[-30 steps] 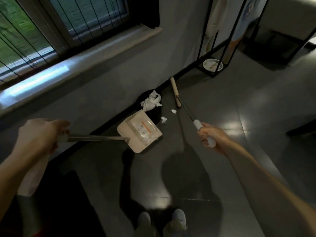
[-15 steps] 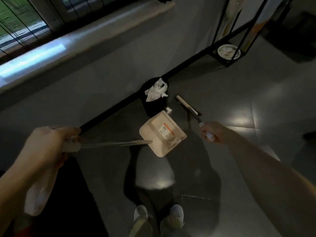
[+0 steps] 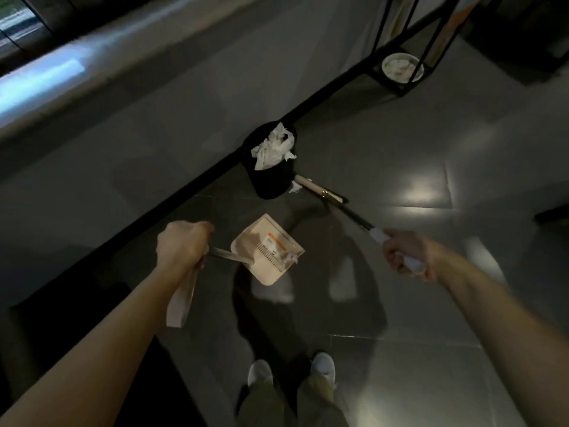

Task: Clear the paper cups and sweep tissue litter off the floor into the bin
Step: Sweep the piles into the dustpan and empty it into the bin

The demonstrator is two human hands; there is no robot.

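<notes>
My left hand (image 3: 181, 246) grips the long handle of a beige dustpan (image 3: 266, 249), which hangs lifted off the floor with a bit of tissue (image 3: 289, 257) in its pan. My right hand (image 3: 406, 252) grips the white handle of a broom (image 3: 320, 190); its head lies on the dark tiles just right of the black bin (image 3: 271, 183). Crumpled white tissue (image 3: 272, 147) fills the top of the bin. One small tissue scrap (image 3: 295, 188) lies on the floor between the bin and the broom head.
The bin stands against the grey wall and its black skirting (image 3: 184, 195). A black metal rack (image 3: 400, 75) with a white bowl (image 3: 401, 67) on its base stands at the upper right. My shoes (image 3: 292, 371) are at the bottom centre.
The dustpan has come up off the floor and back toward me with tissue in it. The broom head has swept toward the bin, beside the scrap.
</notes>
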